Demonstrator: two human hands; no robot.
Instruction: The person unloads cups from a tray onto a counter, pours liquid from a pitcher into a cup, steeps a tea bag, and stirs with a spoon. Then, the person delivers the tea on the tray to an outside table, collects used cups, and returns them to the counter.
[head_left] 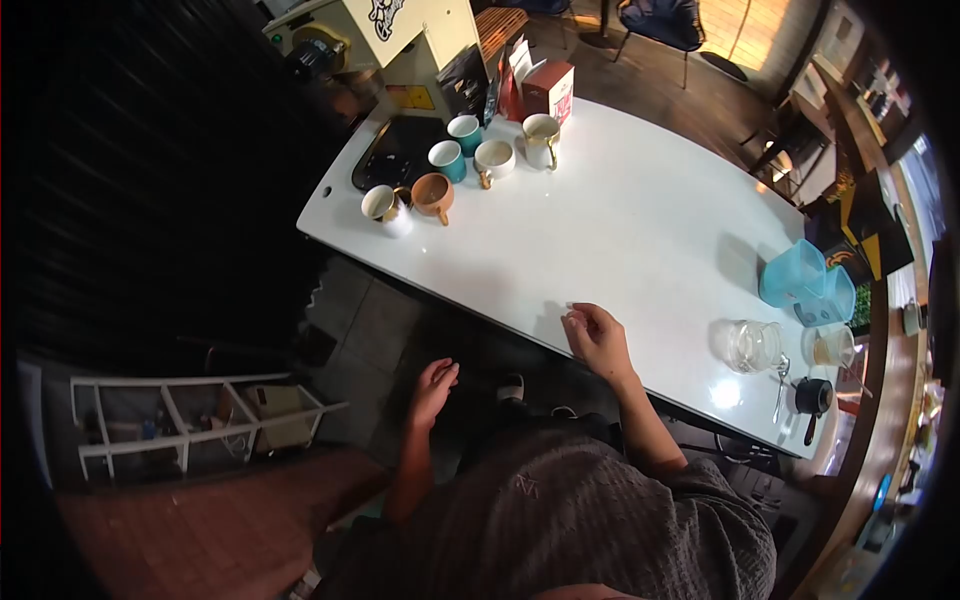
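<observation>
Dark shirt [600, 510]—R hand [600, 345] over tbl [620, 230], L hand [432, 392] beside—fingers [592, 313] loosely apart

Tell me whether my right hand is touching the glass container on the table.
Apart. The head view shows a broad stretch of white tabletop between your right hand and the glass container.

Cups [451, 166] gather toward the white surface's [610, 220] left end

The right grip [598, 342], fingers loosely curled, is at the near edge; the left grip [433, 394] hangs beside the surface. A glass jug [752, 348] stands near blue containers [792, 274].
</observation>
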